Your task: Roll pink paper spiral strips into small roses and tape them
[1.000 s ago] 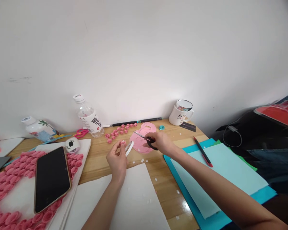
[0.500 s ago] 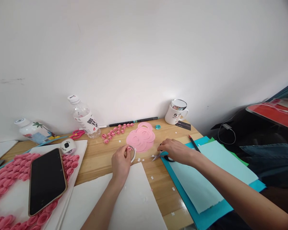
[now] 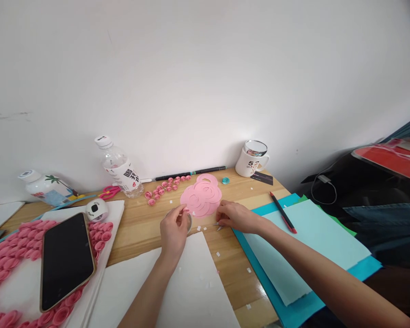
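Observation:
My left hand point(image 3: 175, 227) is closed over the front of the table, its thumb and forefinger pinched on a small pink paper piece point(image 3: 186, 209). A roll of tape point(image 3: 189, 223) is also in this hand, mostly covered by the fingers. To the right, my right hand point(image 3: 233, 216) is closed around scissors point(image 3: 219, 226); only the blade tips show beneath the fingers, and the handles are hidden. Just behind both hands lie overlapping pink paper cut-outs point(image 3: 205, 193). Several small pink paper rolls point(image 3: 161, 187) sit farther back on the left.
White board point(image 3: 171, 282) lies under my left forearm, blue paper sheets point(image 3: 307, 250) with a pen point(image 3: 283, 212) under my right. A phone point(image 3: 67, 259) rests on pink rolls at left. A bottle point(image 3: 121, 168) and mug point(image 3: 252, 159) stand by the wall. White scraps dot the table point(image 3: 230, 282).
My right hand has moved left toward my left hand, bringing the scissors with it; their handles are now covered. More of the pen shows. My left hand has stayed nearly in place.

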`<state>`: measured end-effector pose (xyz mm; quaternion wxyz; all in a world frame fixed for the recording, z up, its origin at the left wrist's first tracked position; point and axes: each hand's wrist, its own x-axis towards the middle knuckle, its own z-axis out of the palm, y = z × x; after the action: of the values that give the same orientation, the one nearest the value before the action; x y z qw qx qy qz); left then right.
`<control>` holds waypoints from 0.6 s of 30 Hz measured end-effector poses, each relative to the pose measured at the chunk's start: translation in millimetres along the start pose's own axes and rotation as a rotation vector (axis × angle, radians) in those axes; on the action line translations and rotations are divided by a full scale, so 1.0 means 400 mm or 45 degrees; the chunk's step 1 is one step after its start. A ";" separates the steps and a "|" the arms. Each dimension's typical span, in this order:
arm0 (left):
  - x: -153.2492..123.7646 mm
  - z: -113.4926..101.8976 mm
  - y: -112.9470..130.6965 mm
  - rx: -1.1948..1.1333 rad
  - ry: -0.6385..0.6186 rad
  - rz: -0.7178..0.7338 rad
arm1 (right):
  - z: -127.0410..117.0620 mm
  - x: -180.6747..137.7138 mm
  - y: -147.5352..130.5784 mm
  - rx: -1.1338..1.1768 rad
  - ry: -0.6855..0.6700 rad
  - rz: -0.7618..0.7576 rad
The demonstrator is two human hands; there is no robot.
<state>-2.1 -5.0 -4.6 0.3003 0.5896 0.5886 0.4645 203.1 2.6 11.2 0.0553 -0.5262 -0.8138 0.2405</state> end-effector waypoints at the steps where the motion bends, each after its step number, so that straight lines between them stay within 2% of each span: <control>1: 0.001 0.001 0.006 -0.113 -0.028 -0.088 | 0.000 0.001 0.002 0.006 -0.011 -0.001; 4: 0.001 0.000 0.021 -0.351 -0.090 -0.241 | 0.003 0.005 0.007 -0.006 -0.030 -0.007; 9: 0.001 -0.002 0.018 -0.557 -0.130 -0.353 | 0.012 -0.001 0.004 -0.162 0.002 -0.050; 14: -0.001 0.004 0.008 -0.597 -0.179 -0.409 | 0.013 -0.015 -0.005 -0.172 0.021 -0.081; 18: -0.002 0.008 0.008 -0.563 -0.226 -0.419 | 0.007 -0.020 0.003 0.015 0.026 -0.078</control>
<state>2.1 -5.4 -3.2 0.5433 0.4446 0.5322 0.4732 206.7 -4.9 9.6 0.0742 -0.5031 -0.8275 0.2380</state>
